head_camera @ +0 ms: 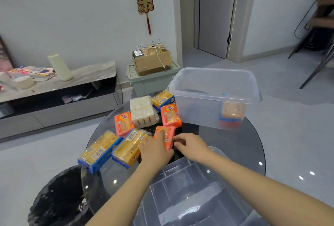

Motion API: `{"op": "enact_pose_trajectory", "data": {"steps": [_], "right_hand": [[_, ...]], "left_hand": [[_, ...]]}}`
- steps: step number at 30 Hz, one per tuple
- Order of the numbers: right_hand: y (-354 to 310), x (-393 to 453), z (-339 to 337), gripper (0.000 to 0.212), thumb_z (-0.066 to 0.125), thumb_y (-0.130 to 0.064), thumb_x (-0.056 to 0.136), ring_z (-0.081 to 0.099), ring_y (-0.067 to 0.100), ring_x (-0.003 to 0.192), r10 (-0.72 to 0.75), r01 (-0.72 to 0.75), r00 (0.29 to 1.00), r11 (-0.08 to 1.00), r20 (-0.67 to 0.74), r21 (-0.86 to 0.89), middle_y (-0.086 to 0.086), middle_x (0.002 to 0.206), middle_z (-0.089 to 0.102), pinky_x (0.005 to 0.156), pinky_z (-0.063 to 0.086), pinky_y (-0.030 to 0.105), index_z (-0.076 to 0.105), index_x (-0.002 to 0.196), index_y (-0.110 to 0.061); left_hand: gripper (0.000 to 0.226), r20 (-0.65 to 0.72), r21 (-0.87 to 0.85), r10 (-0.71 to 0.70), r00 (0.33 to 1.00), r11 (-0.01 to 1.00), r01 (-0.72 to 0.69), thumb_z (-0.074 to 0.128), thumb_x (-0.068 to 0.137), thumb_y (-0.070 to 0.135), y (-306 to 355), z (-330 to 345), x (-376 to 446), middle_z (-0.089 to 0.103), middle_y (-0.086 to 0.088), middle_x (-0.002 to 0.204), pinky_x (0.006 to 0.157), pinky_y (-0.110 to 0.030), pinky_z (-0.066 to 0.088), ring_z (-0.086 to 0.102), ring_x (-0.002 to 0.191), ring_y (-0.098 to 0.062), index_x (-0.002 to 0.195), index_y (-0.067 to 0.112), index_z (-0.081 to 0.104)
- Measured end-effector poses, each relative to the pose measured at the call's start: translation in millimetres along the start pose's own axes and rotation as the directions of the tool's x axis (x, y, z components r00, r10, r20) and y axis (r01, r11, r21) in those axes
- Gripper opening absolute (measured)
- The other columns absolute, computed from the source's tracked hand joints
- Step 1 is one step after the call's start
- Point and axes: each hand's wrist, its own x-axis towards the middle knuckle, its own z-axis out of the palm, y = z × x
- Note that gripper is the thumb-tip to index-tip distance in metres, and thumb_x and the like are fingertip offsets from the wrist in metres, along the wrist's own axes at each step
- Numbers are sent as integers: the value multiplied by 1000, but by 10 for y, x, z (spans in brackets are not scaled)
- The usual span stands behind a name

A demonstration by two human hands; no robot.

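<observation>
Several wrapped soap packs lie on a round dark glass table point(249, 144). My left hand point(156, 150) grips an orange pack point(167, 136) in the middle of the table, fingers over its top. My right hand point(191, 145) touches the same pack's right edge with curled fingers. Two yellow packs in blue wrap point(100, 150) point(129, 146) lie to the left. Two more orange packs point(123, 123) point(170, 115), a white soap bundle point(142, 111) and a third yellow pack point(162, 99) sit behind. A clear plastic bin point(215, 97) at the back right holds one yellow pack point(232, 112).
The bin's clear lid point(189, 189) lies on the table's near side under my forearms. A black-lined waste bin point(57, 198) stands on the floor at lower left. A low cabinet point(57, 88) is at left, a green crate with a cardboard box point(153, 63) behind.
</observation>
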Motion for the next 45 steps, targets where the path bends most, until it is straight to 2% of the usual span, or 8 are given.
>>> {"op": "enact_pose_trajectory", "data": {"steps": [5, 9, 19, 23, 25, 28, 33, 45], "right_hand": [[-87, 91, -33, 24, 51, -38, 91, 70, 15, 85, 179, -192, 981, 881, 71, 432, 4, 95, 72, 83, 58, 35, 64, 95, -18], [-153, 134, -6, 49, 67, -28, 83, 72, 18, 71, 297, -298, 944, 583, 143, 756, 16, 105, 66, 52, 58, 28, 37, 120, -16], [-132, 146, 111, 40, 63, -22, 85, 68, 18, 84, 346, -295, 935, 651, 72, 699, 10, 113, 63, 61, 56, 29, 37, 114, -24], [-138, 132, 99, 41, 61, -24, 87, 67, 19, 85, 349, -292, 934, 626, 75, 724, 11, 115, 63, 60, 55, 28, 37, 120, -24], [-145, 126, 80, 42, 59, -24, 89, 67, 18, 84, 343, -281, 935, 563, 90, 777, 10, 116, 63, 58, 54, 28, 38, 126, -22], [-190, 134, 52, 41, 54, -25, 93, 66, 20, 89, 312, -243, 943, 404, 117, 882, 9, 119, 62, 61, 56, 32, 39, 131, -22], [-265, 103, -51, 39, 47, -31, 95, 66, 24, 93, 272, -182, 956, 251, 111, 951, 9, 119, 63, 66, 56, 38, 42, 133, -24], [-440, -48, -253, 40, 53, -26, 93, 67, 27, 91, 278, -143, 959, 327, 50, 934, 8, 108, 65, 67, 58, 39, 44, 132, -24]], "left_hand": [[65, -132, -312, 45, 990, 946, -85, 50, 76, 53, -104, -81, -62, 70, -1, 95, 88, -42, 47, 62, 97, -21, 136, 29, 38], [70, -199, -451, 121, 973, 870, -200, 61, 71, 51, -153, -159, -181, 53, 27, 86, 80, -31, 48, 56, 83, 3, 135, 27, 42], [60, -53, 50, -144, 988, 988, 146, 52, 87, 46, -744, -211, 4, 37, -11, 144, 107, -50, 29, 36, 131, -33, 141, 27, 32], [61, -83, -137, -105, 991, 986, 93, 54, 86, 45, -697, -204, 38, 52, -7, 129, 94, -49, 47, 55, 113, -29, 142, 30, 32], [55, -56, -484, -110, 992, 872, 69, 51, 89, 44, -623, -262, 4, 59, 8, 106, 64, -32, 57, 63, 89, -18, 140, 31, 35], [40, 123, -892, -107, 987, 424, 157, 45, 95, 36, -468, -373, -18, 67, 1, 108, 68, -34, 58, 68, 88, -18, 134, 25, 46], [25, 277, -953, 31, 960, -122, 278, 38, 99, 26, -230, -359, -65, 78, -5, 74, 54, -40, 61, 75, 67, -22, 100, 14, 61], [41, 169, -978, 234, 957, 163, 133, 70, 66, 48, 43, -485, -128, 78, 3, 87, 61, -23, 58, 75, 81, -13, 99, 25, 64]]}}
